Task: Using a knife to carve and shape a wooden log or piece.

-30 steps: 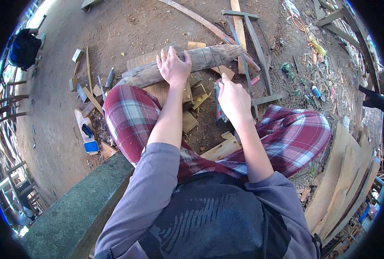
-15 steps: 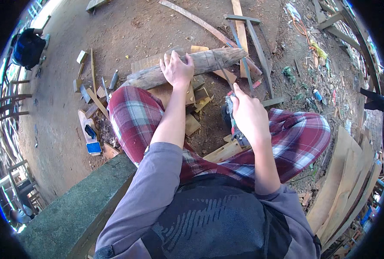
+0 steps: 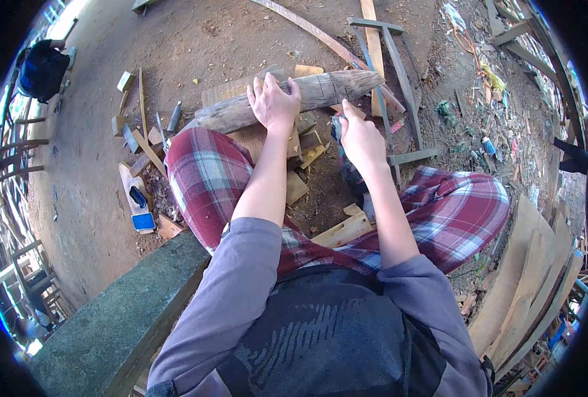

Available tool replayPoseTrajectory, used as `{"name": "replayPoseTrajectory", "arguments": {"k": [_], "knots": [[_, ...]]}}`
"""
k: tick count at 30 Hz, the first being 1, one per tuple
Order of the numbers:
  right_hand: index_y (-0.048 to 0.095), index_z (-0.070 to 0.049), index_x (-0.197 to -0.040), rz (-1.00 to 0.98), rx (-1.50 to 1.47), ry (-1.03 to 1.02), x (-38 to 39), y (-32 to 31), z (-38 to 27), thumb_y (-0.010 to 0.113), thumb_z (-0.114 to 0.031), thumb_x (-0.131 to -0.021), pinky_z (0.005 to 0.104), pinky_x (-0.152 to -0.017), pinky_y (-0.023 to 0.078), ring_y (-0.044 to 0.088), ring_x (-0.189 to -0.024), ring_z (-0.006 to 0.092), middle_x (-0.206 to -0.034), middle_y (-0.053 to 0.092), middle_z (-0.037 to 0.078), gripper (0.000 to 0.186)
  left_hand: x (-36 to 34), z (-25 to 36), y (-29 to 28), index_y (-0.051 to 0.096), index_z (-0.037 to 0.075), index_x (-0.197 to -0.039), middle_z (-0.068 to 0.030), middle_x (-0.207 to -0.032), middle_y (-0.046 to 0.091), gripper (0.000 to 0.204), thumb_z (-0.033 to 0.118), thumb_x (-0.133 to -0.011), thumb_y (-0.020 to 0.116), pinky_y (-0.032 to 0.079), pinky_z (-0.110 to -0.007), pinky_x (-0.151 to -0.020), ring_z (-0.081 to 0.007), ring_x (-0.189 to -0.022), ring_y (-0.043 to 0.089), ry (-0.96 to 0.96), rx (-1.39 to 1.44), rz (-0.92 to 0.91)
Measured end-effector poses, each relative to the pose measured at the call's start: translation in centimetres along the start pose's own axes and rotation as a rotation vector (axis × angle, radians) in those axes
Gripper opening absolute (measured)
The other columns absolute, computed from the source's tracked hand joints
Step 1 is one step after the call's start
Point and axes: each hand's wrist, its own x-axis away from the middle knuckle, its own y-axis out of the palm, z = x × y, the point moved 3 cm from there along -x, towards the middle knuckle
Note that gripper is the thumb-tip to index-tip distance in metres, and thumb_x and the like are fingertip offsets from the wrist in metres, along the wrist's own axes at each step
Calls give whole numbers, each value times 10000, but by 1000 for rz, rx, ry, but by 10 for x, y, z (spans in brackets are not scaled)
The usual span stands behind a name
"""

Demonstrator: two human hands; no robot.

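A weathered grey log (image 3: 320,91) with one tapered end lies crosswise in front of me, propped on wood pieces. My left hand (image 3: 275,104) bears down on its middle, fingers spread and bent over the top. In my closed right hand (image 3: 362,137) is a handsaw, its wrapped handle (image 3: 337,127) showing beside the fingers. The thin blade reaches up to the log near the tapered end; most of it is hard to make out. Dark cut lines cross the log there.
A wooden frame saw (image 3: 403,86) lies beyond the log's tapered end. At left are wood scraps, tools and a blue-topped box (image 3: 143,222). A green-grey slab (image 3: 118,317) is at lower left, long boards (image 3: 515,284) at right. A person (image 3: 44,69) is at far left.
My right hand has moved up and left toward the log, bringing the saw handle close to it and hiding more of the blade. My left hand remains on the log.
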Motion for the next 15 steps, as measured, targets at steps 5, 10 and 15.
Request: {"name": "replayPoseTrajectory", "arguments": {"k": [5,10,15], "knots": [[516,-129,-1380,-70,21,17,58,-57,-18,475,-250,-979,501,-698,556,689,-746,390,-768,678,236,422,0,-7,4,631,40,-1069,-151,-1110,658,399,387,-882,564,282,-418,-1137,-290,-1237,525,15,-77,96],[471,-123,-1413,-97,69,16,54,-53,-15,486,-240,-973,480,-677,561,691,-718,371,-720,670,219,456,-1,-7,1,629,39,-1070,-169,-1141,651,404,391,-884,562,280,-420,-1139,-286,-1251,519,4,-46,82],[380,-212,-1478,-38,69,1,17,-9,-6,457,-248,-979,496,-657,567,694,-707,373,-727,673,208,506,0,-6,6,632,54,-1043,-143,-1093,657,380,389,-876,569,283,-419,-1138,-272,-1206,543,26,-61,139]]}}
